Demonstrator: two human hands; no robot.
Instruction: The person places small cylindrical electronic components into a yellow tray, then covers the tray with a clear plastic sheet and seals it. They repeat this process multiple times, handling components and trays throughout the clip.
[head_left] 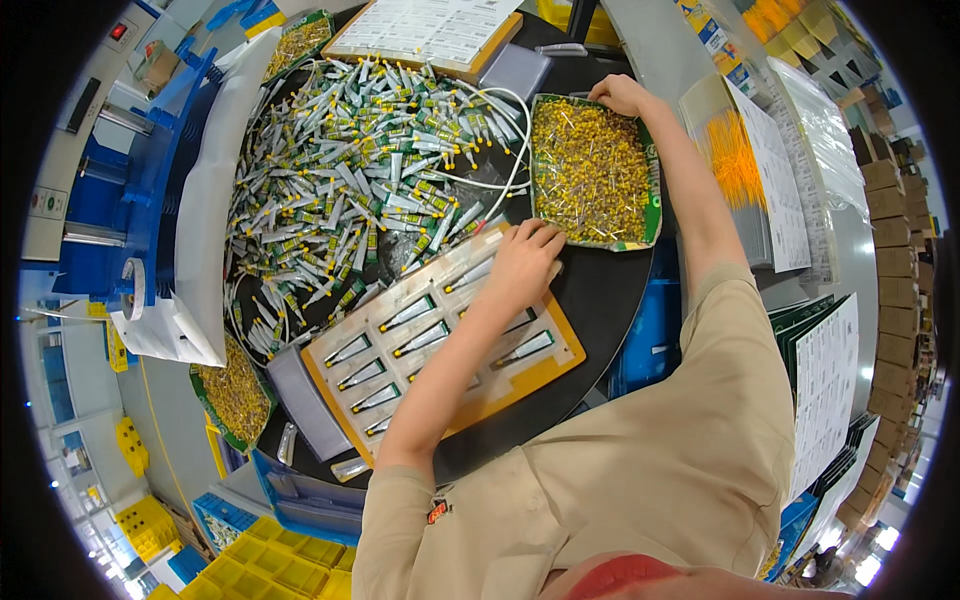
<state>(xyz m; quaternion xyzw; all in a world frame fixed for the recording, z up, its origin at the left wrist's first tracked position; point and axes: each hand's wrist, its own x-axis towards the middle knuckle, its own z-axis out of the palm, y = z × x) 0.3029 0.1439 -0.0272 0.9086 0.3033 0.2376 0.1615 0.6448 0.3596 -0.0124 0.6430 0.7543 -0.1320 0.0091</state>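
My left hand (525,265) is over the far right corner of a white tray (420,285) on an orange-yellow base. Its fingers are bent together; whatever they hold is hidden. Small silver and green tubes (420,340) lie in the tray's slots, some covered by my left forearm. At the far right edge of an open green carton (655,215), my right hand (620,95) has its fingers curled down among small yellow-headed pieces (590,170). I cannot make out what is in those fingers. A large heap of yellow-capped tubes (340,150) spreads beyond the tray.
A white cable (525,130) loops between heap and carton. Another carton of yellow pieces (235,395) stands at the left, near a grey box (305,405). Printed sheets (425,25) lie at the back. Orange strips (735,160) sit to the right on a grey table.
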